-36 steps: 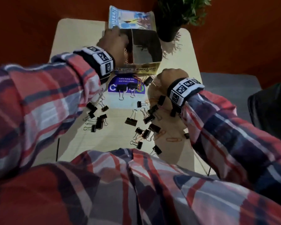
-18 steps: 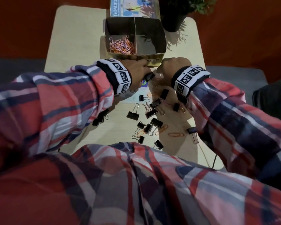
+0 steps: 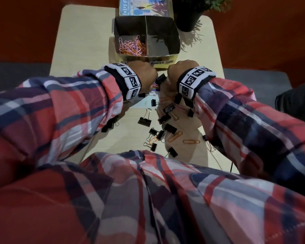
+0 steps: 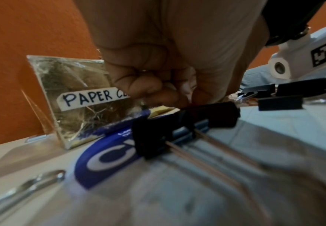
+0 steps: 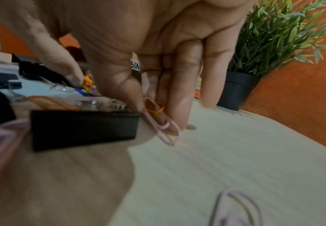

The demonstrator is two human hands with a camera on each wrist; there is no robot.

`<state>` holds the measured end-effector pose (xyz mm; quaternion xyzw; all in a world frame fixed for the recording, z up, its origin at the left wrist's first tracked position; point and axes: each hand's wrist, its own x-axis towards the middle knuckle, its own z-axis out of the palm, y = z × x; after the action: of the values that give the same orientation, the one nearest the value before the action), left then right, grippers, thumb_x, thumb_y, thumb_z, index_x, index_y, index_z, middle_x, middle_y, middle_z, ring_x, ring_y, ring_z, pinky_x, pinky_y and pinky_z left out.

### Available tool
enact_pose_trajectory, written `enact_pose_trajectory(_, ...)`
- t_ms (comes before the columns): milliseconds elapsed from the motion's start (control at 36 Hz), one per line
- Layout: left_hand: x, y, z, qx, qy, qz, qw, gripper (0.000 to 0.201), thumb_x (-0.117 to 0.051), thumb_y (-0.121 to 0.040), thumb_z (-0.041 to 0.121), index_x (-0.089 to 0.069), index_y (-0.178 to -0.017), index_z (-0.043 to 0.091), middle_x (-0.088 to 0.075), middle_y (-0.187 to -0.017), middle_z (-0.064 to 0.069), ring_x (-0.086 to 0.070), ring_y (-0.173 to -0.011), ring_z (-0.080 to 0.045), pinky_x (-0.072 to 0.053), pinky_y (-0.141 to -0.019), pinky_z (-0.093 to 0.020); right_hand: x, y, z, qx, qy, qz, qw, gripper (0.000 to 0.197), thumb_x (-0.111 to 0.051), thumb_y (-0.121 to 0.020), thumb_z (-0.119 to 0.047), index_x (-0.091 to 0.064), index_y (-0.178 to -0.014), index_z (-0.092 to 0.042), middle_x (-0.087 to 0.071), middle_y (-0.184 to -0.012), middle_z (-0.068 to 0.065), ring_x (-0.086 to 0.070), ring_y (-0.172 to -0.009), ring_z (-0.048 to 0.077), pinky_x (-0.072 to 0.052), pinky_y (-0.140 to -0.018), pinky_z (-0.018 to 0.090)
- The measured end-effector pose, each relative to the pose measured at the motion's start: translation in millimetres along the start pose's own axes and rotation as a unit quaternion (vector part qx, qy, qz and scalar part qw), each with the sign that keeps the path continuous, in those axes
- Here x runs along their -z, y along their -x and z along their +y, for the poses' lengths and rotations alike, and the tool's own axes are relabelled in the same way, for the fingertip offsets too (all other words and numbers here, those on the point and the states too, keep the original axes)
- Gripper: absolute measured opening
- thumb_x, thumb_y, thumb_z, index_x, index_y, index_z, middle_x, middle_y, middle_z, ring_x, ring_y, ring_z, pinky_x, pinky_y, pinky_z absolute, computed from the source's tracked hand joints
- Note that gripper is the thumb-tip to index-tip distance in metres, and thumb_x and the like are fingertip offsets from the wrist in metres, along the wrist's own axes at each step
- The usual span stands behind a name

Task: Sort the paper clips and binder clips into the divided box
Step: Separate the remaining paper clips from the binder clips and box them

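The gold divided box (image 3: pixel 165 56) stands at the table's far side, with pink and orange paper clips (image 3: pixel 130 47) in its left compartment. My left hand (image 3: pixel 144 71) is just in front of it, fingers curled down onto a black binder clip (image 4: pixel 210 114) lying on a blue-and-white sheet (image 4: pixel 104 159). My right hand (image 3: pixel 181 69) is beside it. In the right wrist view, the right hand (image 5: pixel 104 91) pinches a pink paper clip (image 5: pixel 168 134) and an orange one (image 5: pixel 154 107) between its fingers. Another black binder clip (image 5: pixel 83 128) lies close by.
Several black binder clips (image 3: pixel 144 120) and a few orange paper clips (image 3: pixel 191 141) lie scattered between my arms. A potted plant (image 3: pixel 188 20) stands right of the box, and a printed booklet (image 3: pixel 144 7) lies behind it.
My left hand came back from the box's left compartment to the table in front of it, beside the right hand. The right hand stayed low in roughly the same place.
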<state>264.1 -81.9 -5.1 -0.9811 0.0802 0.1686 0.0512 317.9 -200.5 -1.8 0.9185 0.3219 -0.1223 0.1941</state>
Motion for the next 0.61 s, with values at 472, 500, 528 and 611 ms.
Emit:
enact_pose_trajectory(472, 41.0, 5.9, -64.8, 0.167, 0.143, 0.204, 0.954, 0.009, -0.055, -0.090, 0.016, -0.063, -0.085, 0.015, -0.062, -0.085, -0.009, -0.056, -0.077, -0.027, -0.042, -0.067, -0.036, 2.1, 7.3, -0.5, -0.055, -0.051, -0.026, 0.997, 0.014, -0.058, -0.088, -0.020, -0.060, -0.092, -0.006, -0.061, -0.095, 0.018, -0.062, -0.094, 0.041, -0.051, -0.084, 0.050)
enact_pose_trajectory(500, 41.9, 2.7, -69.5, 0.177, 0.132, 0.196, 0.956, 0.012, -0.054, -0.090, 0.014, -0.065, -0.085, 0.012, -0.064, -0.087, -0.013, -0.058, -0.078, -0.031, -0.043, -0.068, -0.037, 2.1, 5.7, 2.1, -0.055, -0.057, -0.020, 0.997, 0.013, -0.059, -0.087, -0.017, -0.060, -0.092, -0.004, -0.061, -0.091, 0.018, -0.062, -0.086, 0.038, -0.051, -0.080, 0.044)
enact_pose_trajectory(528, 41.3, -0.5, -73.5, 0.183, 0.122, 0.184, 0.958, 0.013, -0.054, -0.089, 0.013, -0.067, -0.086, 0.009, -0.066, -0.089, -0.016, -0.060, -0.079, -0.033, -0.044, -0.068, -0.037, 2.9, 5.0, 5.6, -0.053, -0.058, -0.017, 0.997, 0.013, -0.059, -0.086, -0.016, -0.059, -0.091, -0.005, -0.059, -0.085, 0.016, -0.059, -0.078, 0.034, -0.049, -0.073, 0.036)
enact_pose_trajectory(611, 32.8, -4.8, -79.2, 0.200, 0.109, 0.142, 0.963, 0.018, -0.060, -0.088, 0.016, -0.068, -0.098, 0.004, -0.067, -0.099, -0.021, -0.063, -0.086, -0.035, -0.043, -0.067, -0.035, 0.8, 4.6, 17.9, -0.051, -0.079, -0.023, 0.995, 0.014, -0.057, -0.085, -0.022, -0.051, -0.086, -0.010, -0.053, -0.082, 0.011, -0.053, -0.071, 0.030, -0.042, -0.063, 0.032)
